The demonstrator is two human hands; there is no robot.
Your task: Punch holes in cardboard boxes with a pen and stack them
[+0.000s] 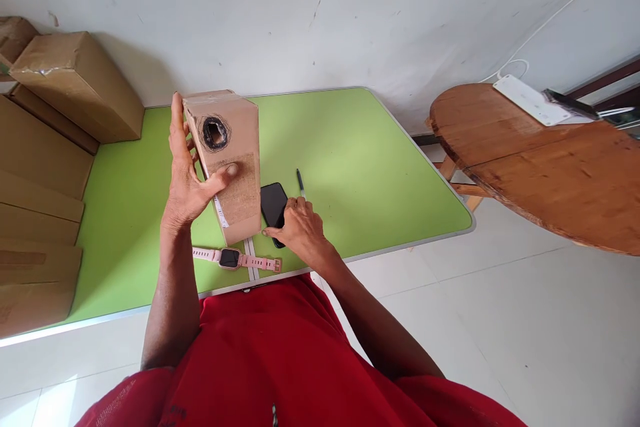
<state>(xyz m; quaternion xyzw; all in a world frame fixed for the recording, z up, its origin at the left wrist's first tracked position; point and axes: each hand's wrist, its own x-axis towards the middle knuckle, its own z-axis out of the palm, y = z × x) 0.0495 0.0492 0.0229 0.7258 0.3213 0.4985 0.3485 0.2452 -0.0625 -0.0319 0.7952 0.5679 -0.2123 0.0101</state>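
Left of the frame's centre, the left hand (186, 190) is clamped on a brown cardboard box (240, 193), its thumb lying across the near face and its fingers along the left side. That face bears a round hole edged by a dark ring (203, 136) in its upper part and a white label (221, 212) at its lower left. The two hands are apart: near the centre, the right hand (303, 230) is bent over the right edge of a black phone (273, 202), thumb stretched toward the box's lower right corner; whether it grips the phone cannot be told. A dark pen (299, 180) points upward just above those fingers, its lower end at them. Below the box lies a pink-strapped smartwatch (230, 258), stretched out across the near edge of the green worktop (380, 167). Larger cartons (75, 87) fill the left side of the frame, and at the right a wooden table (540, 173) carries a white device (530, 101).
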